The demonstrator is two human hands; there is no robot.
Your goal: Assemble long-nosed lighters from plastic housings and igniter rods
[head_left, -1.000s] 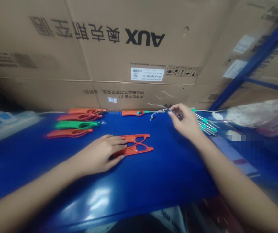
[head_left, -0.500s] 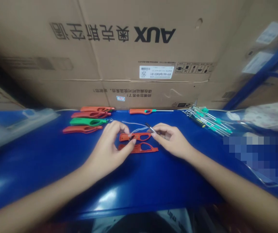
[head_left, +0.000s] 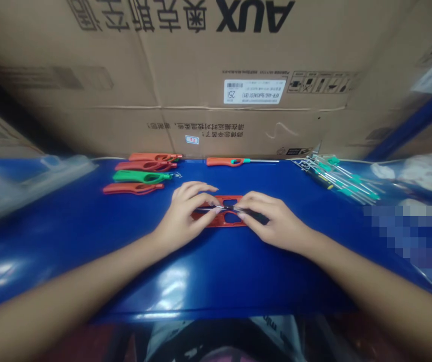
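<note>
Two orange plastic lighter shell halves [head_left: 224, 220] lie side by side in the middle of the blue table [head_left: 216, 271]. My left hand [head_left: 186, 213] rests on their left end, fingers curled and pinching a thin wired metal part [head_left: 221, 207] against the shells. From the right, my right hand [head_left: 276, 223] holds the other end of the same thin part over the shells, with its fingers closed. The fingertips of both hands nearly meet above the orange pieces.
Several orange shells and one green one [head_left: 142, 176] lie at the back left. An assembled orange lighter [head_left: 234, 161] lies at the back middle. A pile of green-tipped metal rods [head_left: 338, 178] sits back right. Large cardboard boxes [head_left: 216, 75] wall the rear. A clear plastic bag [head_left: 30, 183] lies left.
My right hand came from the rod pile at back right to the orange shells with a thin wired part. My left hand lifted and now pinches that part too. The view tilted down.
</note>
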